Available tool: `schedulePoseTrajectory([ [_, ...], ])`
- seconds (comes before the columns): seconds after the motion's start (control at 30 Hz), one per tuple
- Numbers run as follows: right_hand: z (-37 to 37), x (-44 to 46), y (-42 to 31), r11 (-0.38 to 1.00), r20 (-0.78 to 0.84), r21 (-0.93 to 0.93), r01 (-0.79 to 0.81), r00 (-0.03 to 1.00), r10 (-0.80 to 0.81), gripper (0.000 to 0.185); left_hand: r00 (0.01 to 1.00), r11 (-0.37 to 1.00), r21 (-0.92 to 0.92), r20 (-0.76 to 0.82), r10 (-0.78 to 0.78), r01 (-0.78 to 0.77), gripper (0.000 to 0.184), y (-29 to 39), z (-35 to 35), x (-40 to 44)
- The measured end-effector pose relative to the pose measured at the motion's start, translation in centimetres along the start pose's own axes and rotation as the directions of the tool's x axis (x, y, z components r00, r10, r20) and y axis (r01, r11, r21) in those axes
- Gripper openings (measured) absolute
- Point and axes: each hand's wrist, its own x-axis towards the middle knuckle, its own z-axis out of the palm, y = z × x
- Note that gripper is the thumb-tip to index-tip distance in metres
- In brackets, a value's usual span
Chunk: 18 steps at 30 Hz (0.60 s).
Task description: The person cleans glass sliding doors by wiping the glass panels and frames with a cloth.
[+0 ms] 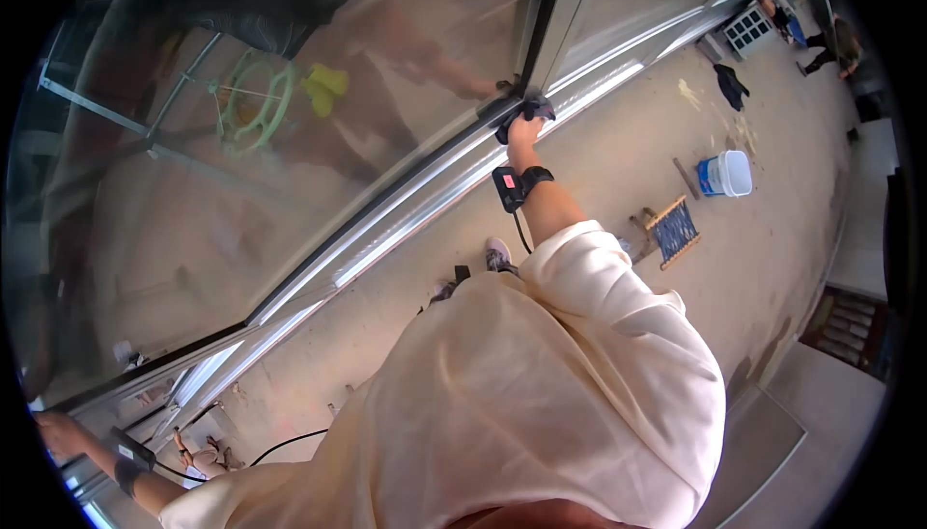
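Note:
A large glass pane (319, 172) in a metal window frame (386, 196) fills the upper left. My right hand (524, 131) is closed on a dark cloth (536, 112), pressed to the glass at the lower corner beside the upright frame bar. My left hand (63, 434) is at the far left edge of the view, curled at the frame's side; its fingertips are partly hidden. On my right wrist sits a black strapped device (510, 188) with a cable.
On the floor are a woven stool (673, 233), a white and blue bucket (725, 175) and a dark garment (731, 87). A person (836, 51) is at the far upper right; another (205, 454) is at lower left. Light green hoops (256, 104) show in the glass.

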Motion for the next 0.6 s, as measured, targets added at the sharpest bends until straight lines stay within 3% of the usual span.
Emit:
schedulePoseTrajectory([
  [0.07,-0.4,-0.4,1.3,0.994,0.109,0.077,0.074,0.991,-0.082,0.039,1.000,0.999,-0.049,0.016,0.013,-0.013,0.057,2.5,-3.2,-1.1],
  [0.1,-0.1,0.1,2.7,0.980,0.077,0.073,0.187,0.978,-0.192,0.036,0.999,0.984,-0.175,-0.016,0.035,-0.037,0.058,5.1,-5.9,-2.0],
  [0.17,-1.9,1.7,3.5,0.956,0.300,-0.231,0.180,0.948,-0.106,0.031,0.998,0.907,-0.417,-0.031,0.060,-0.067,0.061,11.7,-13.1,-4.0],
  [0.23,-6.9,0.7,2.1,0.995,0.657,-0.017,0.098,0.751,-0.062,0.027,0.991,0.796,-0.602,0.054,0.126,-0.069,0.057,17.1,-18.6,-7.0],
  [0.3,-10.2,0.3,0.7,0.989,0.913,-0.146,-0.010,0.384,0.138,0.031,0.943,0.707,-0.706,0.203,0.262,-0.045,0.055,21.1,-22.5,-11.0],
  [0.33,-11.5,-1.1,-0.8,0.982,0.942,-0.184,0.044,0.293,0.163,0.030,0.902,0.657,-0.754,0.289,0.320,0.009,0.053,23.0,-24.4,-13.1],
  [0.37,-12.7,-2.6,-2.6,0.971,0.961,-0.215,0.104,0.198,0.192,0.029,0.834,0.583,-0.806,0.388,0.391,0.102,0.051,25.2,-26.4,-15.1],
  [0.4,-13.9,-5.3,-4.9,0.989,0.985,-0.140,0.050,0.112,0.134,0.033,0.744,0.512,-0.830,0.483,0.461,0.222,0.050,27.4,-28.5,-16.9],
  [0.47,-13.9,-9.9,-7.6,0.993,0.992,-0.115,0.010,0.051,0.114,0.032,0.517,0.379,-0.778,0.620,0.590,0.501,0.050,31.6,-31.9,-20.5],
  [0.5,-13.5,-11.9,-7.9,0.997,0.997,-0.069,-0.047,0.027,0.070,0.031,0.397,0.330,-0.705,0.654,0.644,0.628,0.050,33.1,-33.0,-22.4],
  [0.57,-11.4,-15.3,-7.5,0.990,0.987,-0.065,-0.124,-0.157,0.045,0.027,0.196,0.238,-0.504,0.663,0.723,0.830,0.060,34.3,-33.9,-27.1],
  [0.6,-11.5,-18.7,-8.5,0.946,0.980,-0.011,-0.324,-0.191,-0.054,0.023,0.103,0.191,-0.362,0.655,0.749,0.912,0.062,34.8,-34.2,-28.8],
])
